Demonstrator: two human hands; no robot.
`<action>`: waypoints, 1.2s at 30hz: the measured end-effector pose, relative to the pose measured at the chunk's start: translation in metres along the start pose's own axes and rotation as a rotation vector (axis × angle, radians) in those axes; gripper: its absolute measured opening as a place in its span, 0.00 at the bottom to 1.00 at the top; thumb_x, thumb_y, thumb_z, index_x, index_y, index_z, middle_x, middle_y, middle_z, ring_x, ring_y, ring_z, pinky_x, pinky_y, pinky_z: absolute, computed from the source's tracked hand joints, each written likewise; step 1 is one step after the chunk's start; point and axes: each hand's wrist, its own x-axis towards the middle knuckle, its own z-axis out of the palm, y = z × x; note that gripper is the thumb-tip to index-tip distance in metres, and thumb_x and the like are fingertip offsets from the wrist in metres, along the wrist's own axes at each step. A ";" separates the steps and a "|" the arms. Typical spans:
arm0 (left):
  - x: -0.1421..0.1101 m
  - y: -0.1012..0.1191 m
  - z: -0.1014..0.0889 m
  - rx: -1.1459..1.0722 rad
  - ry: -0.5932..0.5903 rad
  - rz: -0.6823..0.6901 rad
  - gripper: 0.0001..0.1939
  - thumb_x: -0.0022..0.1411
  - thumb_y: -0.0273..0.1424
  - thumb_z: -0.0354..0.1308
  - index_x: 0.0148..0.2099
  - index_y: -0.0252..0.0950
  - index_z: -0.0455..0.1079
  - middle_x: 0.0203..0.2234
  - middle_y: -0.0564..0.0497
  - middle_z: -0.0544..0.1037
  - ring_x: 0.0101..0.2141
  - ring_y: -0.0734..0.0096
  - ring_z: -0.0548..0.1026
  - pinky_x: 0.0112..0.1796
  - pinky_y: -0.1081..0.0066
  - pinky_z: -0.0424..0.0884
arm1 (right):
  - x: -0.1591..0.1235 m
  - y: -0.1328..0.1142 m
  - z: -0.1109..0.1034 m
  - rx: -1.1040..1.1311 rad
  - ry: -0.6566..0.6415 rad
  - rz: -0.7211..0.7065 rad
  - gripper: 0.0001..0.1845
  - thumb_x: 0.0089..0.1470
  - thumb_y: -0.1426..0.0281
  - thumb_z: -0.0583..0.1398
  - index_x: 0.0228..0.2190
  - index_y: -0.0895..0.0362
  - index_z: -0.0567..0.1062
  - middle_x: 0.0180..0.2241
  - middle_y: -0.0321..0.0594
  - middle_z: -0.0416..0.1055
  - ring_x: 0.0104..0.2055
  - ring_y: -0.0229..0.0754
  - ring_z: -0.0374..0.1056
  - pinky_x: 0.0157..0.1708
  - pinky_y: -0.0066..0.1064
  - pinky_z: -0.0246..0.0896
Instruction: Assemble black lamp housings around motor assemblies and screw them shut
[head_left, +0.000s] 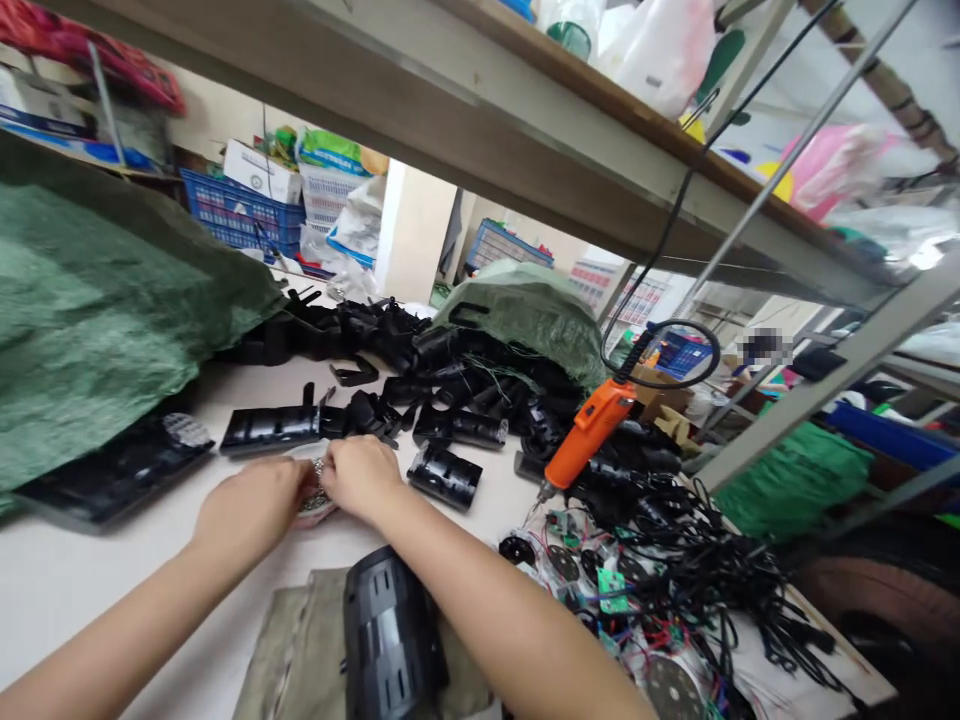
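My left hand and my right hand meet at the middle of a white table, fingertips close together over a small dish of silvery screws. Which hand holds any screw, I cannot tell. Black plastic housing pieces lie just beyond my right hand, and a long black casing lies beyond my left. An orange electric screwdriver rests to the right. Below my right forearm sits a slotted black casing on a khaki cloth.
A heap of circuit boards with black wires covers the table's right side. Green woven sacking lies at the left. A metal shelf runs overhead, and a blue crate stands behind.
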 end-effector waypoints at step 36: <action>-0.126 0.067 0.045 -0.829 0.157 -0.288 0.08 0.61 0.35 0.55 0.34 0.42 0.75 0.34 0.51 0.77 0.39 0.62 0.74 0.42 0.67 0.68 | -0.188 0.070 0.008 0.029 0.181 -0.269 0.28 0.53 0.80 0.50 0.55 0.56 0.64 0.46 0.43 0.73 0.46 0.42 0.71 0.43 0.32 0.71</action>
